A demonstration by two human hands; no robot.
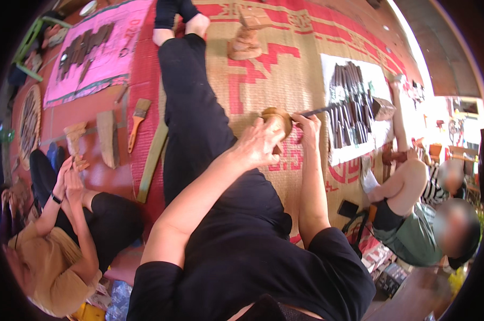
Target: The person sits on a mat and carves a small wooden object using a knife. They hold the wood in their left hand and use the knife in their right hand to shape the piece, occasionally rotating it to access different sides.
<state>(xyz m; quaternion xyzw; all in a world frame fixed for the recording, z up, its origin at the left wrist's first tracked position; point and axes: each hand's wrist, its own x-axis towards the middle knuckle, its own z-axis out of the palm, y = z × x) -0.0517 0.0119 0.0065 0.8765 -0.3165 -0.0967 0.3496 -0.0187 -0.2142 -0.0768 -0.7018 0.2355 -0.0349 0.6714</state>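
Seen at far left: a seated person in tan (pixel 49 257), hands raised near a wood block (pixel 73 136); beside it, a brush (pixel 139 115) on the red floor. At centre, on a lap over the woven mat (pixel 285 75): left hand (pixel 258 144) clenched round a rounded wood piece (pixel 277 120), steadying it against the black-trousered leg (pixel 191 107). Just right, touching the piece: right hand (pixel 308 128) wrapped round a slim chisel (pixel 319 112), blade tip at the wood's upper edge. Judged best carved with light, shallow strokes directed away from the bracing fingers, the piece kept firmly seated, the tool held low along its shaft for control. Further right: a white cloth (pixel 354 72) laid with a row of dark chisels (pixel 349 101). At far right: two more seated people (pixel 413 203), one reaching toward the cloth.
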